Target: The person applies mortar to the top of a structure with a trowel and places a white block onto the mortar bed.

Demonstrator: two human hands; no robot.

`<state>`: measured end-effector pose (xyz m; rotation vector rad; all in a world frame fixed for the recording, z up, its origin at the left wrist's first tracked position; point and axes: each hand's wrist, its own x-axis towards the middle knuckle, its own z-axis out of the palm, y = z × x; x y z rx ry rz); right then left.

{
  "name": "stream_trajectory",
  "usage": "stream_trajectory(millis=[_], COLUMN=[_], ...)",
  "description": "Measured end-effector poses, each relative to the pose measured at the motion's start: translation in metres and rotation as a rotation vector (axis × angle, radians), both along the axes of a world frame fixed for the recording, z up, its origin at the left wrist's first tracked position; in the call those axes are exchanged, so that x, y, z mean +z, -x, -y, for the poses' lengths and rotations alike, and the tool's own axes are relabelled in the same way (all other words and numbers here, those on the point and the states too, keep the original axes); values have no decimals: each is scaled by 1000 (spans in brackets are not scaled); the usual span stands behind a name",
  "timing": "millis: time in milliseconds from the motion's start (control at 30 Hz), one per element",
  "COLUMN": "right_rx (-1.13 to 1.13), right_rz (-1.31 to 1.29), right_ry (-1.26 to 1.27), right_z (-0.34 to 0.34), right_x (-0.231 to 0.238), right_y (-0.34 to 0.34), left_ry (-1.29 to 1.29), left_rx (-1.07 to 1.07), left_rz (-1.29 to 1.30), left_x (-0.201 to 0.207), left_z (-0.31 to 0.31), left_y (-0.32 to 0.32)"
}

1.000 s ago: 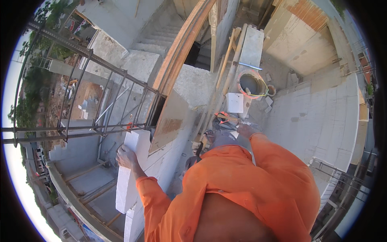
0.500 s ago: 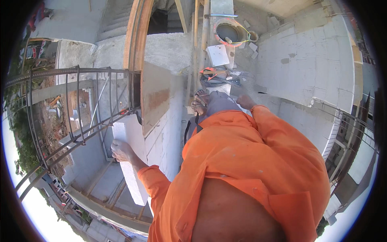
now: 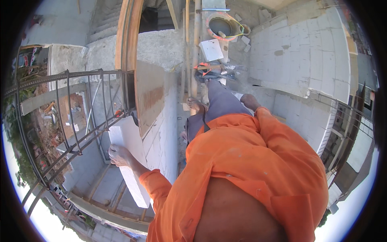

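My left hand (image 3: 120, 155) grips the outer edge of a long white building block (image 3: 131, 161), which lies along the top of the block wall at the left. Its fingers curl over the side facing the drop. Beside my right thigh, my right hand (image 3: 250, 101) hangs low with its fingers curled. A pale flat piece (image 3: 238, 96) shows right next to those fingers; whether they hold it is unclear. My bare foot (image 3: 196, 105) stands by the wall, and my other leg, in grey trousers (image 3: 225, 94), stretches forward.
A rebar cage (image 3: 76, 113) juts out at the left, over a drop. Ahead lie an orange-rimmed bucket (image 3: 219, 27) of grey mix, a white block (image 3: 211, 50) and a dark bag-like heap (image 3: 219, 74). Wooden planks (image 3: 130, 36) rise beyond the wall; another block wall (image 3: 298, 56) stands right.
One of my legs has stepped forward toward the dark heap. My left hand stays on the building block, and my right hand remains low by my thigh. The view has shifted slightly.
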<state>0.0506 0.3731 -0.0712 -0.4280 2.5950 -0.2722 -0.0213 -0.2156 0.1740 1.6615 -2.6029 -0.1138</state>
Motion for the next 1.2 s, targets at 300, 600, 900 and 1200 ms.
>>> stream_trajectory(millis=[300,600,900,1200], right_rx=[-81,-894,-1481,-1949], right_rz=[-30,-45,56,113], right_ry=[-62,365,394,685], right_z=[-63,-126,-190,-234], right_x=[-30,-187,-318,-331], right_y=[92,264,340,388], left_ry=[129,-869,-1048,-727], left_rx=[-434,-532,-1104,-1547], left_rz=[-221,470,384,584], left_x=[-35,-162,-402,-528], left_z=[-88,-221,-380,-617], left_y=[-37,-48,167,385])
